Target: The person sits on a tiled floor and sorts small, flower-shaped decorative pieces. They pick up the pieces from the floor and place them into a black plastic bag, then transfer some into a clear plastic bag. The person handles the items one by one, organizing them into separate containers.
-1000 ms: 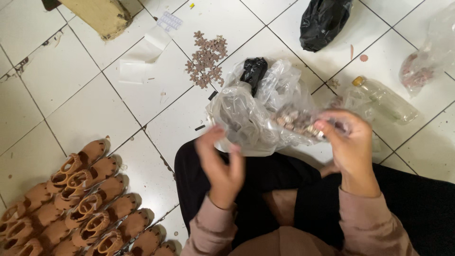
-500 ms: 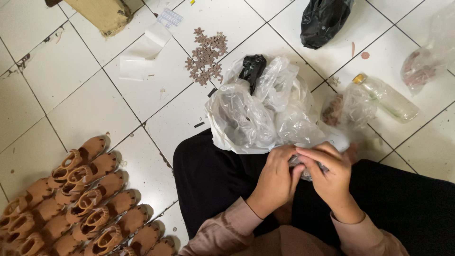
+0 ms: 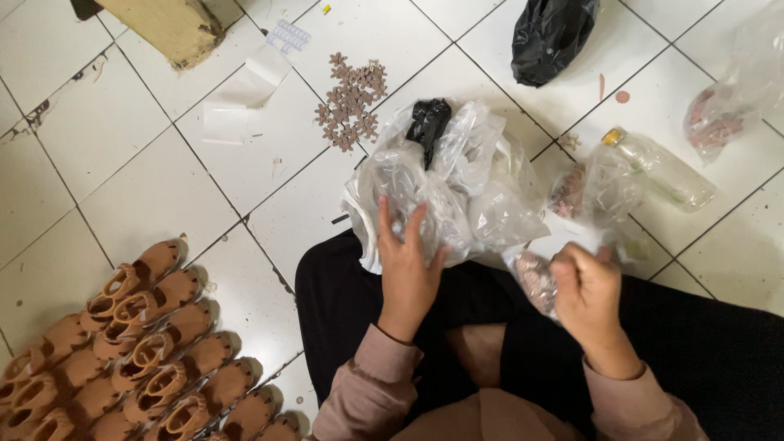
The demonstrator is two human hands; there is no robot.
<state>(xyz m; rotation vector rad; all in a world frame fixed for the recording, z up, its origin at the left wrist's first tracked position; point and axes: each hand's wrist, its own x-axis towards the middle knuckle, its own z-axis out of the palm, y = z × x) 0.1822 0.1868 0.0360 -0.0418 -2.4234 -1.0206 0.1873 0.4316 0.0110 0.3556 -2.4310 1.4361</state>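
Fingers of the left hand [image 3: 406, 273] spread open, touching the clear bags [image 3: 445, 192] ahead; right hand [image 3: 588, 290] closes on a small bead bag [image 3: 535, 280] beside it.

— What's inside the small clear bag [image 3: 535, 282]?
— Pinkish bits, too small to tell; the right hand [image 3: 590, 287] covers part of it.
— And the brown sandals [image 3: 122, 351]?
— Cut off by the left and bottom edges.
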